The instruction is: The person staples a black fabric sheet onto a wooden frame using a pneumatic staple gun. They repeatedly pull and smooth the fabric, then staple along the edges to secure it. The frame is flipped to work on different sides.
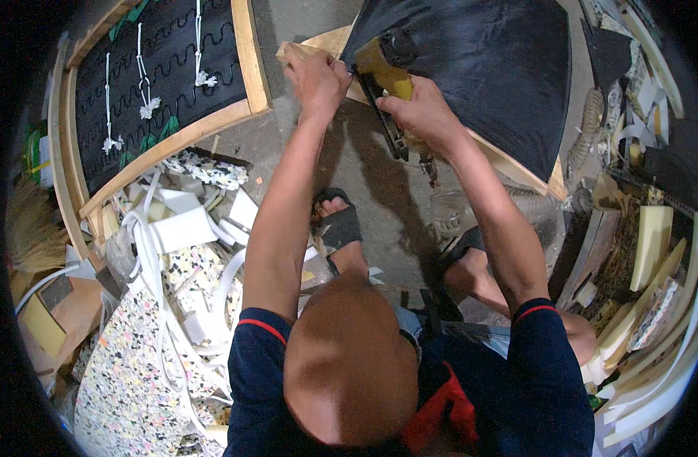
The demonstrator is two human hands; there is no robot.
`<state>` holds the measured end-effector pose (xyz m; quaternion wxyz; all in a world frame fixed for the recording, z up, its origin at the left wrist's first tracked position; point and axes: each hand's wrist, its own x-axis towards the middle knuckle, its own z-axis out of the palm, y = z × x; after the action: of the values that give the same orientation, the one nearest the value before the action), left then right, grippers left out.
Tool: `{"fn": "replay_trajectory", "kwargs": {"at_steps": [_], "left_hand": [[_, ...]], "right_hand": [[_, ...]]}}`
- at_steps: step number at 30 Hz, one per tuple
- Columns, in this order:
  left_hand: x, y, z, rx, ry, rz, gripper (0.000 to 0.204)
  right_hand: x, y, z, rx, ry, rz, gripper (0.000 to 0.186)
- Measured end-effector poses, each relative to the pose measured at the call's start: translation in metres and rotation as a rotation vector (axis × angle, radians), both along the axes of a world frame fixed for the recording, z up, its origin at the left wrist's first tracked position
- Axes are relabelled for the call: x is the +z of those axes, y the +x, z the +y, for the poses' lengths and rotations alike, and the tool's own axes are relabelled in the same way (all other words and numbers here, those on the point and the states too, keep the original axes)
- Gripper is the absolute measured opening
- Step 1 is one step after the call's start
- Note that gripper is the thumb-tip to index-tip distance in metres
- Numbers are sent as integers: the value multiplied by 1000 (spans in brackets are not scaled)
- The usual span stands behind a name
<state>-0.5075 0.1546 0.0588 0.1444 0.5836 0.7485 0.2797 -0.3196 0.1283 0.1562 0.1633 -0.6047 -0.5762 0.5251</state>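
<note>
**A:** How's the setup look for tacking that sheet down?

**B:** Pretty decent imo. The right hand is wrapped around the grip of a yellow-and-black handheld staple gun, or what looks like one. Can't tell if a finger's on the trigger. The smooth black fabric sheet lies over a pale wooden frame up ahead of the person, and the gun's nose is at its left edge.

**A:** And the left hand?

**B:** Fingers bent over the wood right by that edge. Can't see whether they're actually pinching cloth or just steadying the frame. I'd pull the sheet snug there, smooth out any slack, then press the nose flat and square to the wood before firing. Only thing bugging me: those fingertips are just beside the nose. I'd slide them further along the edge.

**A:** Anything else?

**B:** Mind the clear coiled hose on the floor near the right foot. Easy to snag, I reckon.
</note>
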Motion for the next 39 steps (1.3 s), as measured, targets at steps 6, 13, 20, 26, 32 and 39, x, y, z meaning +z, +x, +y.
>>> {"fn": "replay_trajectory", "kwargs": {"at_steps": [6, 13, 20, 26, 32, 39], "left_hand": [[7, 2, -7, -38, 114, -79, 22], [-2, 0, -7, -39, 166, -60, 18], [-5, -1, -9, 5, 184, -100, 17], [-1, -10, -13, 53, 174, -180, 24], [-5, -9, -9, 115, 124, -230, 19], [-2, -6, -11, 144, 110, -194, 14]], "right_hand": [[-16, -15, -4, 7, 159, -32, 37], [-3, -22, 4, 113, 68, -125, 30], [2, -22, 14, 207, 76, -184, 27], [-7, -20, 13, 162, 144, -163, 29], [-7, -18, 14, 91, 50, -63, 35], [-11, -29, 16, 129, 127, -109, 38]]}}
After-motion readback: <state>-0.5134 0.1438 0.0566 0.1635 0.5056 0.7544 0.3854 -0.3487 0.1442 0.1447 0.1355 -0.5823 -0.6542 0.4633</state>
